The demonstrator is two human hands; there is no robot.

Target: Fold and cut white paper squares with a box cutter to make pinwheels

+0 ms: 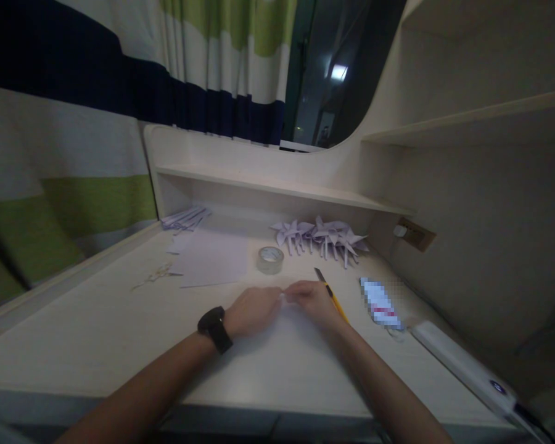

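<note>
My left hand [258, 310], with a black watch [216, 328] on its wrist, meets my right hand [315, 302] at the fingertips over the desk. Both are closed in a pinch around a small whitish piece [284, 297], mostly hidden and too blurred to name. A yellow utility knife [335, 301] with its dark blade pointing away lies partly behind my right hand. Just beyond my fingers stands a roll of clear tape [270, 261]. White paper sheets [215, 256] lie beyond my left hand.
Several white paper pinwheels [328, 237] are heaped at the back right. Folded paper strips [185, 217] and scissors [155, 274] are on the left. A phone [380, 302] and a long white lamp-like bar [462, 364] lie along the right wall, near a socket [416, 234].
</note>
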